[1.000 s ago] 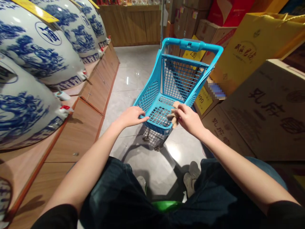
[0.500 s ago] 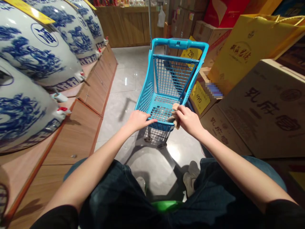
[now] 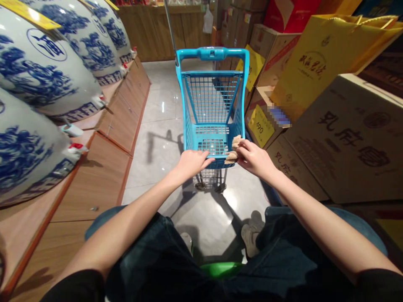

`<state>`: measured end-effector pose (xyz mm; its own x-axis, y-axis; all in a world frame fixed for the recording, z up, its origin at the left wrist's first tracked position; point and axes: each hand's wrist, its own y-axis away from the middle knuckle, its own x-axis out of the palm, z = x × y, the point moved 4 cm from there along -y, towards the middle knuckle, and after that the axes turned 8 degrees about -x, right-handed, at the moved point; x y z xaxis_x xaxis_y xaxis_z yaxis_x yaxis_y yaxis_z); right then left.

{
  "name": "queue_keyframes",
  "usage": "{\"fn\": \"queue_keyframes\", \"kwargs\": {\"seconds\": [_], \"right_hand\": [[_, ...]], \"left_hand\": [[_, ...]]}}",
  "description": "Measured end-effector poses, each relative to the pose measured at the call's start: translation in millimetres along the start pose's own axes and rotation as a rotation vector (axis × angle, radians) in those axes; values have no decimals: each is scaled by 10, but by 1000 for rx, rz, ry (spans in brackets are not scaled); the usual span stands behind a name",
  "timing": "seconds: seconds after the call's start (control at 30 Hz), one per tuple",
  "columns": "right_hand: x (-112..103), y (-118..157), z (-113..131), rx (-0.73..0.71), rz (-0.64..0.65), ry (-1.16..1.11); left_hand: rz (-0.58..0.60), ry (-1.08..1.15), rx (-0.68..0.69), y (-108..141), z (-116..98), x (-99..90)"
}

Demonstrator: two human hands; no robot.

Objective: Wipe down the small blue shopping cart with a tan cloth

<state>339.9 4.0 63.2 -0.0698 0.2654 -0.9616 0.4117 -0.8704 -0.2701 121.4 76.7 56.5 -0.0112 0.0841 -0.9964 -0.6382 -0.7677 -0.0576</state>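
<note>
Left hand (image 3: 192,164) and right hand (image 3: 255,159) meet at the near rim of a small turquoise plastic shopping cart (image 3: 211,53), which stands on its casters on the grey tile floor (image 3: 154,163) straight ahead of the person. At far left, large blue-and-white porcelain jars (image 3: 40,71) lie tilted in a row on a wooden tabletop (image 3: 22,239), yellow tags (image 3: 28,10) across their tops and a white-and-red spigot (image 3: 75,150) at the lower edge of the nearest visible one, with wooden cabinet fronts (image 3: 94,176) running below. Moving right, the left hand lies relaxed over the rim, fingers stretched out and unclenched. The right hand pinches a knobbly tan bundle (image 3: 234,152) between thumb and fingers, pressing it at the near right corner of the cart's mesh basket, against the rim; what the bundle is cannot be told from this view. Farther right, cardboard cartons printed with Chinese characters (image 3: 346,138) are stacked, one carrying a yellow price tag (image 3: 260,126) that reads 490, and a yellow gift bag (image 3: 317,63) sits above them. Beneath the arms show the person's dark jeans (image 3: 157,260), a beige sneaker (image 3: 250,235) and a green object (image 3: 220,269) between the knees.
</note>
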Motion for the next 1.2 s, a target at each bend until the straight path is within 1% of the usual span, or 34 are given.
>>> {"fn": "queue_keyframes", "kwargs": {"seconds": [0.07, 0.1, 0.17, 0.27, 0.33, 0.4, 0.47, 0.57, 0.63, 0.7, 0.83, 0.9, 0.97, 1.07, 1.1, 1.13, 1.2], "right_hand": [[-16, 11, -116, 44, -2, 44], [-18, 14, -150, 73, -1, 71], [-12, 8, -149, 121, 2, 120], [1, -46, 9, 96, 6, 128], [-1, -102, 124, 39, 19, 105], [-14, -150, 143, 6, 46, 89], [-33, -174, 34, 14, 72, 91], [-47, -172, -211, 73, 82, 134], [-32, -168, -265, 97, 75, 179], [-1, -180, -165, 81, 59, 207], [49, -236, 225, -62, 22, 168], [47, -256, 269, -113, 31, 142], [33, -258, 137, -95, 53, 139], [14, -231, -185, 16, 60, 169], [13, -221, -249, 42, 51, 182], [18, -214, -268, 55, 38, 197], [41, -213, -164, 31, 2, 219]], "left_hand": [[-42, 31, 151, -13, -15, 13], [-75, 40, 206, -15, -3, 18], [-146, 43, 262, -15, 38, 31], [-220, 53, 259, -6, 69, 64], [-236, 61, 243, 3, 61, 83], [-230, 61, 254, 12, 58, 89], [-221, 73, 292, 22, 88, 76], [-240, 109, 310, 34, 188, 40], [-258, 114, 310, 45, 221, 35], [-274, 103, 318, 55, 190, 46], [-286, 82, 346, 56, 47, 63], [-277, 69, 374, 55, 10, 55], [-269, 59, 393, 58, 20, 42], [-280, 58, 388, 67, 83, 30], [-289, 63, 387, 71, 100, 31], [-299, 71, 388, 75, 110, 36], [-318, 85, 391, 78, 111, 51]]}}
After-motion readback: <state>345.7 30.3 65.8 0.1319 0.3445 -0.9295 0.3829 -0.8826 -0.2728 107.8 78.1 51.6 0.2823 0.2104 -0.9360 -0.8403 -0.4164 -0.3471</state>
